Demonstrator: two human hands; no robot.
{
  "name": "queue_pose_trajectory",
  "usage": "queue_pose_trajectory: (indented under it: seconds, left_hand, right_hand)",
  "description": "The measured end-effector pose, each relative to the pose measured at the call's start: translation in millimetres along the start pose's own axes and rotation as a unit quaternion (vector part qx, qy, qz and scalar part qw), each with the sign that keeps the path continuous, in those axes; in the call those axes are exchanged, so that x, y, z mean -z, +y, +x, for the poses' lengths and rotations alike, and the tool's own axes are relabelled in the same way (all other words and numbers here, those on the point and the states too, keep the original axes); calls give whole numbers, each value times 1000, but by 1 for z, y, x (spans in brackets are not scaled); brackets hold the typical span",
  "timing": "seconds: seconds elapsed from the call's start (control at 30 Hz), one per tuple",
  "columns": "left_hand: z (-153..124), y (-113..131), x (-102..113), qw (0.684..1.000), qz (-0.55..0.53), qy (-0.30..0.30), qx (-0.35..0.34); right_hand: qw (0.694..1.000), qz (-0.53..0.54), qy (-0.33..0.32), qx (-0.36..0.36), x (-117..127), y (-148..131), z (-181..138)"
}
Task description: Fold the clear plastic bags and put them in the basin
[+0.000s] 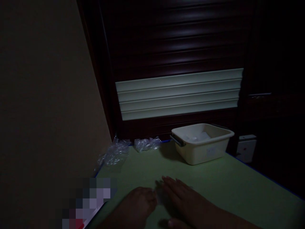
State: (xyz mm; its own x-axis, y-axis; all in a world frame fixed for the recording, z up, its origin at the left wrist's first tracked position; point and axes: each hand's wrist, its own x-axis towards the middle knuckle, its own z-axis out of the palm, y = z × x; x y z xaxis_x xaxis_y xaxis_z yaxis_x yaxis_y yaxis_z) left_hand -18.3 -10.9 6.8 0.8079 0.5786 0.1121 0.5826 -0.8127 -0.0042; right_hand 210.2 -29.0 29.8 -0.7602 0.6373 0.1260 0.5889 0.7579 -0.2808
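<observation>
My left hand (142, 203) is low in the middle, its fingers curled together over the green tabletop (140, 171). Whatever it holds, if anything, is too dark to make out. To its right lies my right hand (182, 198), fingers stretched out and flat, thumb apart near the bottom edge. A small pale, see-through piece (161, 197) shows between the two hands; its kind is unclear in the dim light.
A cream plastic basin (202, 151) with dark handles stands at the back right, pale contents inside. Crumpled clear plastic bags (116, 151) lie along the back left edge. A white box (246, 148) is beyond the right edge. A blurred-out item (95, 200) sits at left.
</observation>
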Motion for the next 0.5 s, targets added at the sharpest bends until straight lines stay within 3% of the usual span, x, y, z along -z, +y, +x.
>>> queue_pose_trajectory:
  seconds: [0.23, 0.5]
  left_hand:
    - [3, 2, -1, 1000, 18, -8, 5]
    - [4, 14, 19, 998, 28, -49, 28]
  right_hand:
    - [999, 24, -38, -23, -10, -5, 11]
    - [998, -20, 31, -56, -13, 15, -42]
